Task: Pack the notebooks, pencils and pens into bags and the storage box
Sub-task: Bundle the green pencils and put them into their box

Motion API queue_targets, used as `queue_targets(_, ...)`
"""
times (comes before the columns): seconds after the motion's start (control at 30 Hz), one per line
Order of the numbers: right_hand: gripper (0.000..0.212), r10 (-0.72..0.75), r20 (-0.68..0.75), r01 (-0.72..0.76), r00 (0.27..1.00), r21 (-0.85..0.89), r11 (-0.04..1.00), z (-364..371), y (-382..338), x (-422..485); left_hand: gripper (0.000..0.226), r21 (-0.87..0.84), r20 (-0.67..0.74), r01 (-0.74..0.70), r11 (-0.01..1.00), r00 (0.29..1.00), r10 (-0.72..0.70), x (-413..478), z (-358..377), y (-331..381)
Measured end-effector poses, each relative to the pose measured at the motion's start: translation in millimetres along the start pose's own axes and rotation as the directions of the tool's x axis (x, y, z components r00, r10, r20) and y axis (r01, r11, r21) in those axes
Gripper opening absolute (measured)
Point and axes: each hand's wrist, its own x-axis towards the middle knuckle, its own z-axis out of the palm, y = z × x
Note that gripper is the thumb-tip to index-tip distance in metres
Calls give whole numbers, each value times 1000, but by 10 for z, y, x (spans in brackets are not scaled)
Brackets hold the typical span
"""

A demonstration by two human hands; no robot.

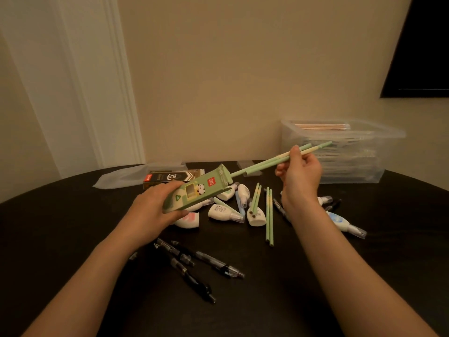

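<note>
The carton in my left hand is thin green card, matt, with a printed face. The pencils my right hand pinches look smooth, painted pale green, without shine. The table is dark and dull. The box is clear plastic, slightly cloudy. The pens are glossy clear and black plastic, the correction tapes smooth white plastic. The bag is frosted film.

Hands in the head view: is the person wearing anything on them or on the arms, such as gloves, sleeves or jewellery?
Nothing worn shows. The left hand and right hand are bare, with no gloves, rings, watch or bands visible. No sleeve appears before the frame's lower edge.
</note>
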Motion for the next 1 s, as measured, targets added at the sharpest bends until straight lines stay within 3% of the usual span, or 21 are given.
queue_targets(0.1,14,-21,-4,21,1000,-20,1000,-13,16,-2,67,11,15,-9,1000,1000,9,-3,-4,3)
queue_targets(0.33,18,12,-19,-13,1000,-26,1000,-49,8,9,66,-157,93,-39,987,994,54,-1,-6,22)
queue_targets(0.53,13,-9,7,9,1000,20,1000,-14,-48,-55,56,-287,260,-34,957,959,112,-4,-81,9)
queue_targets(0.8,16,-21,70,10,997,156,988,34,-95,-110,20,-233,115,-28,972,992,57,-24,-134,77)
queue_targets(0.9,16,-24,81,7,996,200,980,35,-112,-108,17,-256,109,-8,967,993,38,-36,-157,99)
queue_targets(1.0,16,-57,111,40,992,151,988,35,-106,-118,30,-277,183,54,959,983,-3,-64,-184,128)
